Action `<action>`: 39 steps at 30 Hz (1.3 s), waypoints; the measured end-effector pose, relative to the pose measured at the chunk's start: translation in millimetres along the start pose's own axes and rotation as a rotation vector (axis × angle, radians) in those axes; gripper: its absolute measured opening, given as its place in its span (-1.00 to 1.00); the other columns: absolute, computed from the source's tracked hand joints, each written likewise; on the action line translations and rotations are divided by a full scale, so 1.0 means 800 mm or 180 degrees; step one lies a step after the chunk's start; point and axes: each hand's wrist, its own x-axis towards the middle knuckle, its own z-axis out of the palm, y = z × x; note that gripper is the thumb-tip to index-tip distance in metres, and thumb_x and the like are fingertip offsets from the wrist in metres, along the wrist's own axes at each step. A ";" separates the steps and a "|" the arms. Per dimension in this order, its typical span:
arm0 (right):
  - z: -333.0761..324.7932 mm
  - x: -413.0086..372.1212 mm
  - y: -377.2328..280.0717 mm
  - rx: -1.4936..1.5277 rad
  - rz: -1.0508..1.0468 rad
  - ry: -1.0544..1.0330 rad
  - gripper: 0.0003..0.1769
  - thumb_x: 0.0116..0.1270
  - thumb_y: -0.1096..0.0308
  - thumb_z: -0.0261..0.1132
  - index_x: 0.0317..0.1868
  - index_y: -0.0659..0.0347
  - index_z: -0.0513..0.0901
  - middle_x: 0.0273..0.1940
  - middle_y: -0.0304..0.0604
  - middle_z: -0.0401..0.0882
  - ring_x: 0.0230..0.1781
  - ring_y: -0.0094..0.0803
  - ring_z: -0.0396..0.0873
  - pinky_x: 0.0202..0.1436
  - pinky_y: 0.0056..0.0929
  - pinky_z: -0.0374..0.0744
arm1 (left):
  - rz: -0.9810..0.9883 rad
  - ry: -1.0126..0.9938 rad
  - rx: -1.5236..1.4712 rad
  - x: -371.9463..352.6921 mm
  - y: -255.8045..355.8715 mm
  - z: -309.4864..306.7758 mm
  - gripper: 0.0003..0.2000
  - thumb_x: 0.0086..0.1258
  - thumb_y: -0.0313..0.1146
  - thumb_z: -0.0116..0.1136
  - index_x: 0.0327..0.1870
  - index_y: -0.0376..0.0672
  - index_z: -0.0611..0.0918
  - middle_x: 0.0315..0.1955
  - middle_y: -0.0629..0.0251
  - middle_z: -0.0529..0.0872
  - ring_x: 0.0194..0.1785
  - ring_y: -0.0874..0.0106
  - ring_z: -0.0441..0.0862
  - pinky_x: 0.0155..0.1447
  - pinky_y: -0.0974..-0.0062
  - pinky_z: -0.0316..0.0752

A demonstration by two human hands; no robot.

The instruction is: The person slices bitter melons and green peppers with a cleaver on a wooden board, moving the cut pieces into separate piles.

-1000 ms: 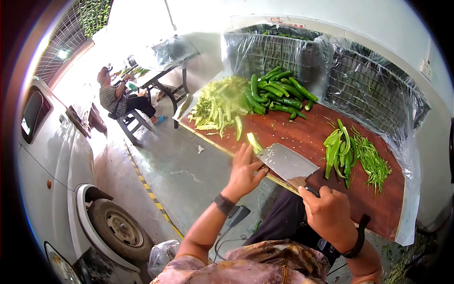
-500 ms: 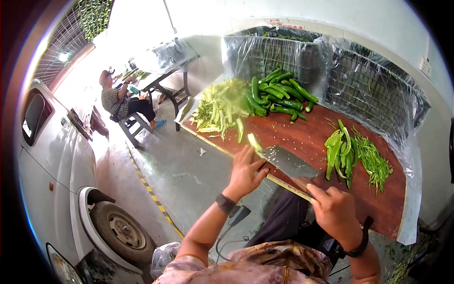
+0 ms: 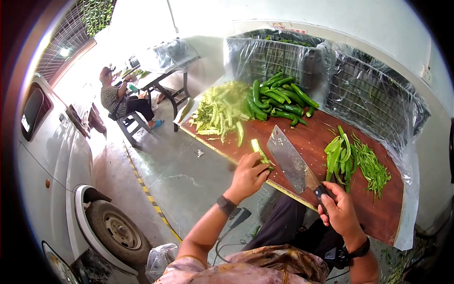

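Left hand [image 3: 249,171] curled over the lower end of a pale green pepper piece [image 3: 257,147], fingers pinning it at the front edge of the red-brown table [image 3: 314,137]; right hand [image 3: 339,210] wrapped round the black handle of a broad knife [image 3: 289,158]. Sweep from far left: white van [image 3: 56,156], its wheel [image 3: 118,227], yellow-and-black floor tape [image 3: 150,194]. Beyond, a seated person [image 3: 115,98] in checked shirt and cap, on a low stool [image 3: 130,125] beside a second table [image 3: 168,72]. Next, on the near table's left end, a heap of pale cut pieces [image 3: 217,111]; then the pepper piece, lying aslant, upper end clear of the fingers. Whole green peppers [image 3: 283,97] piled behind, in front of plastic-draped crates [image 3: 276,59]. Red marking [image 3: 288,29] on the wall above, too small to read. Knife blade just right of the pepper piece, apart from it, broad face toward the camera, flecked with bits; whether it meets the table, cannot tell. Small pale spot on the handle, not legible. Farther right: split green peppers [image 3: 338,158], close beside a bundle of thin green shreds [image 3: 371,163]. Wall socket [image 3: 426,74], far right.
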 end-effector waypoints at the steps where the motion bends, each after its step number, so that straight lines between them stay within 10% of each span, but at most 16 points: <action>1: 0.002 0.002 0.000 0.0085 0.0037 0.0007 -0.57 0.52 0.36 0.16 0.32 0.31 0.40 -0.47 -0.28 0.52 -0.61 -0.68 0.39 -0.59 -0.66 0.39 | 0.0105 0.0044 0.0112 0.000 0.000 0.000 -0.80 0.29 -0.34 0.30 -0.11 -0.16 0.75 -0.01 0.13 0.62 0.08 0.09 0.55 0.22 0.18 0.44; 20: 0.104 0.122 0.042 -0.0089 -0.0822 0.0179 -0.64 0.57 0.32 0.11 0.30 0.17 0.42 -0.49 -0.36 0.48 -0.61 -0.68 0.37 -0.58 -0.64 0.39 | 0.0190 0.0184 0.0059 -0.005 -0.005 0.003 -0.79 0.23 -0.34 0.33 -0.13 -0.13 0.77 -0.08 0.23 0.63 0.13 0.17 0.54 0.18 0.17 0.45; 23: 0.111 0.136 0.060 -0.0600 -0.1097 0.0573 -0.62 0.44 0.34 0.21 0.22 0.24 0.52 -0.24 0.10 0.70 -0.31 -0.12 0.70 -0.17 -0.21 0.61 | 0.0160 0.0112 0.0119 -0.005 -0.006 0.000 -0.77 0.23 -0.33 0.34 -0.09 -0.09 0.76 -0.03 0.24 0.63 0.16 0.16 0.53 0.24 0.17 0.41; 39: 0.134 0.176 0.072 -0.0746 -0.1400 0.0584 -0.64 0.43 0.35 0.20 0.19 0.25 0.51 -0.01 0.18 0.64 -0.01 0.11 0.64 0.04 -0.11 0.58 | 0.0254 0.0237 -0.0013 -0.005 -0.007 0.001 -0.81 0.23 -0.31 0.33 -0.17 -0.14 0.74 -0.10 0.21 0.63 0.15 0.12 0.55 0.22 0.11 0.42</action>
